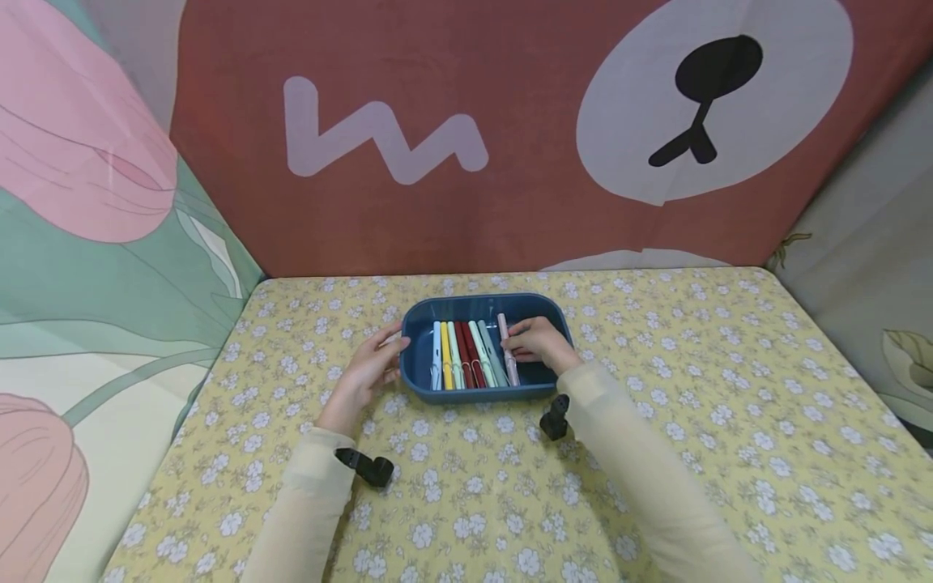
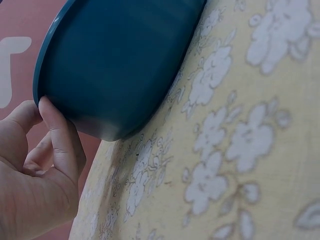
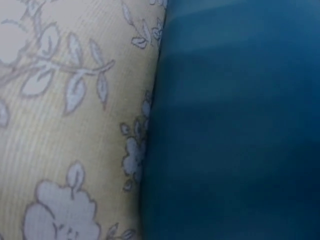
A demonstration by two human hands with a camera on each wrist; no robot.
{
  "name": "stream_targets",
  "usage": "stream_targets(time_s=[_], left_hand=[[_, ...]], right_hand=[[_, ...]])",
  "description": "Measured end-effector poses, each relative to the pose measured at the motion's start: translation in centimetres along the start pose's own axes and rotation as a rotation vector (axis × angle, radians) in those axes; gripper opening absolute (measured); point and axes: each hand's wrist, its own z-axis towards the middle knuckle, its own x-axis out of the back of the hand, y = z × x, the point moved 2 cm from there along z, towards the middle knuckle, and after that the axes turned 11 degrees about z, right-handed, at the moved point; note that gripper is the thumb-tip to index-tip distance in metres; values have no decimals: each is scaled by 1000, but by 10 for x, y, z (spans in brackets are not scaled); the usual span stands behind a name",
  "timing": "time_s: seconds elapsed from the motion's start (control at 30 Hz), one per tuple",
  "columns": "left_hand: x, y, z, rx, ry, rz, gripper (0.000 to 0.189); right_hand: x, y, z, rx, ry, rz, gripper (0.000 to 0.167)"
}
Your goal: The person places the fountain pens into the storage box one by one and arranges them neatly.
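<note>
A dark blue tray (image 1: 466,397) with rounded corners holds a row of long clothespins standing side by side, in light blue, yellow (image 1: 447,355), pale green, dark red (image 1: 465,355) and grey-green. My left hand (image 1: 370,366) grips the tray's left end, its thumb and fingers pinching the rim in the left wrist view. Inside the tray's right part, my right hand (image 1: 541,340) pinches a pink clothespin (image 1: 503,326) between thumb and fingers, a little apart from the row. The right wrist view has only the tray's outer wall (image 3: 235,125) and the cloth, with the hand out of frame.
A yellow floral cloth (image 1: 466,502) covers the table under the tray. Behind the table's far edge hangs a red-brown printed fabric (image 1: 510,227), with more printed fabric (image 1: 95,267) on the left. A small black camera (image 1: 368,468) is strapped on each sleeve.
</note>
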Motion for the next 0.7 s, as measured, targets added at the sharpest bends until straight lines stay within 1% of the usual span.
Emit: stream_targets(time_s=[0.2, 0.7], left_hand=[[-1, 5, -5, 1, -3, 14, 55], [-1, 4, -6, 3, -1, 12, 54]], right_hand=[[0, 0, 0, -3, -8, -16, 36], [-1, 5, 4, 14, -4, -40, 36]])
